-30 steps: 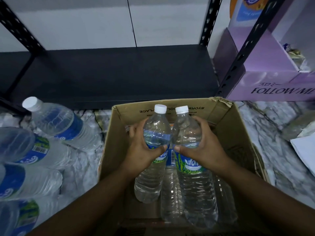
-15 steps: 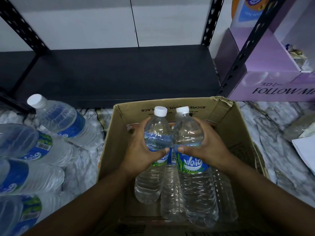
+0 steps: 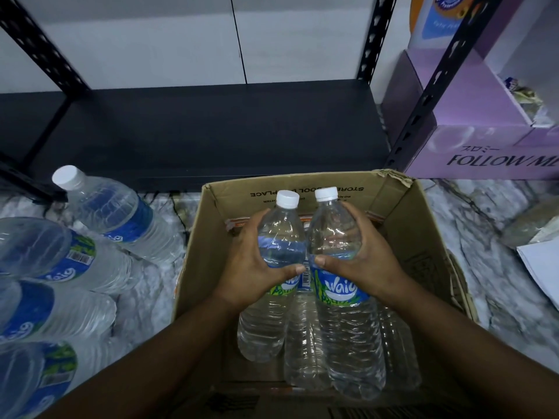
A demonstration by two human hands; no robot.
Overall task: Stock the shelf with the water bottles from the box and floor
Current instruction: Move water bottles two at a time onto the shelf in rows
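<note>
Two clear water bottles with white caps and blue-green labels stand upright side by side over the open cardboard box [image 3: 423, 237]. My left hand [image 3: 251, 267] grips the left bottle [image 3: 272, 322] around its upper body. My right hand [image 3: 363, 267] grips the right bottle [image 3: 348, 343] the same way. More bottles [image 3: 302, 343] lie in the box beneath them, partly hidden. Several bottles [image 3: 118, 219] lie on the marble floor at the left. The black shelf board [image 3: 196, 128] stretches beyond the box, bare.
Black perforated shelf posts [image 3: 435, 83] rise at the right and left. A purple carton [image 3: 484, 140] marked FOLLOW ME sits right of the shelf. White paper [image 3: 541, 267] lies on the marble floor [image 3: 499, 282] at the far right.
Both hands have lifted the two bottles slightly up and toward the shelf; the grips are unchanged. The view has shifted a little.
</note>
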